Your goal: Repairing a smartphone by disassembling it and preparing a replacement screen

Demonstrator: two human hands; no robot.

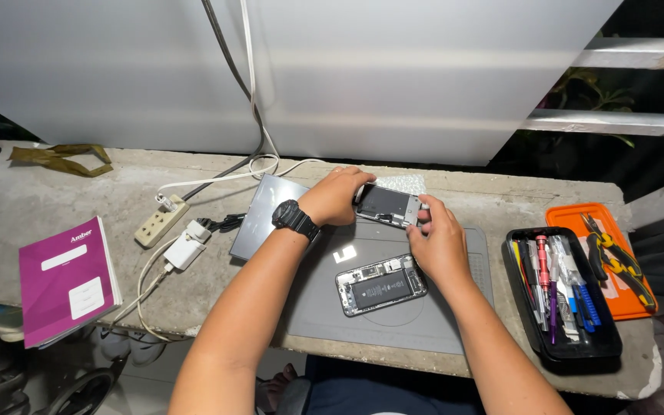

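My left hand point(336, 196) and my right hand point(438, 242) hold a detached phone screen panel point(386, 205) between them, its dark back side up, above the far part of a grey work mat point(416, 315). A black watch sits on my left wrist. The opened phone body point(380, 285), with its black battery and circuit parts showing, lies flat on the mat just below my right hand. A sheet of bubble wrap point(403, 183) lies beyond the panel.
A black tray point(562, 350) of screwdrivers and an orange tray point(612, 303) with pliers stand at the right. A grey flat slab point(259, 219), a power strip point(161, 220), a white charger point(184, 250) and a purple notebook point(67, 280) lie at the left on the concrete ledge.
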